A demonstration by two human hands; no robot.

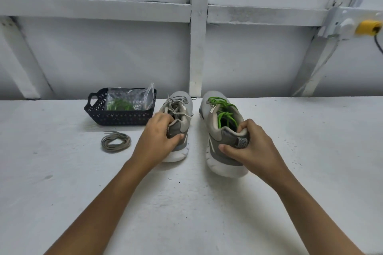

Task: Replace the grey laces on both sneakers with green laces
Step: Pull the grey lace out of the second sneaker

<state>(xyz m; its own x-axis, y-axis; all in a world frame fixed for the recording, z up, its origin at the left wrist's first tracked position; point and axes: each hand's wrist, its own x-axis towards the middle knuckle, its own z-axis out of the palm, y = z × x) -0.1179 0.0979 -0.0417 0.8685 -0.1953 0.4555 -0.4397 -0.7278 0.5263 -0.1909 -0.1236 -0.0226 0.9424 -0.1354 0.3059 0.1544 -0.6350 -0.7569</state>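
Observation:
Two grey sneakers stand side by side on the white table, toes pointing away from me. The left sneaker still carries loose grey laces; my left hand grips its heel, fingers curled into the collar. The right sneaker is threaded with green laces; my right hand grips its heel, thumb on the side and fingers over the back. A coiled grey lace lies on the table left of the shoes.
A black perforated basket stands at the back left, holding a clear plastic bag with a green lace inside. A white framed wall rises behind the table. A yellow plug sits in a socket at the upper right.

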